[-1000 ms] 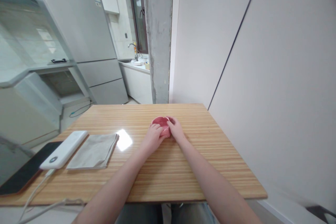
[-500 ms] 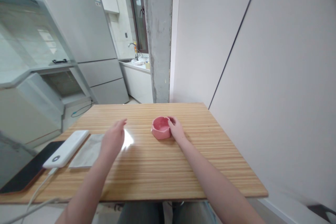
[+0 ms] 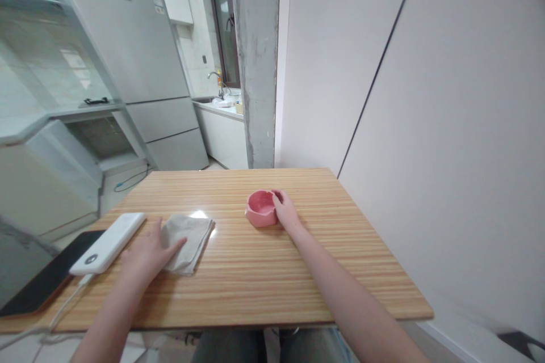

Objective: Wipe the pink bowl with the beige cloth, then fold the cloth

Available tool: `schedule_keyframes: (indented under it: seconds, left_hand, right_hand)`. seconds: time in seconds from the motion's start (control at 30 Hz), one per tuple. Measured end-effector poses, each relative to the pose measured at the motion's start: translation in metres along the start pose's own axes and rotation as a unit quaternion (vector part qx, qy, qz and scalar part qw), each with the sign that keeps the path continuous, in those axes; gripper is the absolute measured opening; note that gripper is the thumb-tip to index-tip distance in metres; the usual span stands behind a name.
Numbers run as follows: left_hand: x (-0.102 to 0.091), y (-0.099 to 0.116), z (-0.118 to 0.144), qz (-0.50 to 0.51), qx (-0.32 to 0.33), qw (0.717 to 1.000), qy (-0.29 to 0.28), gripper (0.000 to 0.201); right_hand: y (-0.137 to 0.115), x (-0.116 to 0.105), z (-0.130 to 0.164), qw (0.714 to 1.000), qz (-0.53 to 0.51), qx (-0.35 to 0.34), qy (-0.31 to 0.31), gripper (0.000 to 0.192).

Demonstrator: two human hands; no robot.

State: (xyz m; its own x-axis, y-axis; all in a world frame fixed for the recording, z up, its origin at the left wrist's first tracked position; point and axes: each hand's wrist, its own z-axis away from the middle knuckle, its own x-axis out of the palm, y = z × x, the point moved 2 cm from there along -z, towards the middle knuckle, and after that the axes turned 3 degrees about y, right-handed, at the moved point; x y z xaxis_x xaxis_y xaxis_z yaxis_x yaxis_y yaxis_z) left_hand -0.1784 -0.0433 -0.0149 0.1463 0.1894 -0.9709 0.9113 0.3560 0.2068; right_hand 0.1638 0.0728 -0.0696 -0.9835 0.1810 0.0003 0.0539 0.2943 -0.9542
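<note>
On the wooden table, a pink faceted ashtray (image 3: 260, 216) with notches in its rim stands upright near the middle. My right hand (image 3: 284, 208) grips its right side, the thumb at the rim and the other fingers largely hidden behind. A folded light grey cloth (image 3: 189, 241) lies flat to the left of the ashtray. Against the cloth's left edge rests my left hand (image 3: 149, 247), thumb and fingers spread, the thumb lying over the cloth. Part of the cloth's left side is covered by this hand.
Left of the cloth lies a white power bank (image 3: 108, 244) with a white cable (image 3: 70, 300) plugged in. Beyond it, a flat dark slab (image 3: 40, 278) sits at the table's left edge. A white wall (image 3: 404, 142) rises on the right.
The cloth has moved to the right, away from the power bank. My left hand has come down from above the table onto the cloth's left side. My right hand and the ashtray stay put.
</note>
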Motion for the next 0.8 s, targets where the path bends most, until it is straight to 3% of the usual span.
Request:
schedule_keyframes:
  seconds: [0.1, 0.23, 0.3, 0.37, 0.4, 0.43, 0.5, 0.57, 0.63, 0.67, 0.73, 0.8]
  left_hand:
    - [0.005, 0.027, 0.007, 0.149, 0.074, 0.986, -0.031, 0.077]
    - [-0.009, 0.082, 0.031, 0.342, 0.193, 0.916, -0.086, 0.073]
    - [-0.023, 0.115, 0.042, 0.406, 0.252, 0.864, -0.158, 0.076]
    - [-0.036, 0.149, 0.047, 0.452, 0.305, 0.808, -0.224, 0.075]
    - [-0.039, 0.164, 0.046, 0.482, 0.314, 0.785, -0.23, 0.074]
    - [-0.04, 0.178, 0.042, 0.514, 0.313, 0.768, -0.218, 0.075]
    - [-0.032, 0.198, 0.026, 0.59, 0.269, 0.752, -0.117, 0.072]
    - [-0.014, 0.207, 0.008, 0.63, 0.206, 0.749, -0.002, 0.062]
    - [0.012, 0.207, -0.005, 0.613, 0.142, 0.776, 0.055, 0.042]
    - [0.024, 0.205, -0.009, 0.589, 0.118, 0.797, 0.062, 0.036]
    - [0.046, 0.202, -0.012, 0.542, 0.103, 0.834, 0.019, 0.037]
    - [0.06, 0.201, -0.01, 0.506, 0.113, 0.854, -0.036, 0.044]
  right_hand:
    - [-0.011, -0.002, 0.003, 1.0, 0.007, -0.012, 0.023, 0.028]
    - [-0.046, -0.009, 0.009, 0.995, -0.039, -0.089, 0.037, 0.029]
    - [-0.064, -0.011, 0.013, 0.991, -0.112, -0.066, -0.032, 0.037]
    - [-0.079, -0.013, 0.019, 0.975, -0.167, -0.002, -0.145, 0.046]
    - [-0.084, -0.014, 0.023, 0.963, -0.177, 0.042, -0.2, 0.049]
    - [-0.087, -0.016, 0.026, 0.949, -0.178, 0.09, -0.243, 0.05]
    - [-0.089, -0.019, 0.029, 0.932, -0.165, 0.172, -0.273, 0.048]
    - [-0.087, -0.023, 0.026, 0.941, -0.151, 0.21, -0.217, 0.04]
    - [-0.084, -0.03, 0.017, 0.969, -0.138, 0.189, -0.084, 0.034]
    - [-0.084, -0.035, 0.013, 0.979, -0.128, 0.159, -0.003, 0.033]
    - [-0.088, -0.046, 0.008, 0.984, -0.099, 0.06, 0.135, 0.035]
    - [-0.096, -0.053, 0.009, 0.979, -0.05, -0.065, 0.188, 0.039]
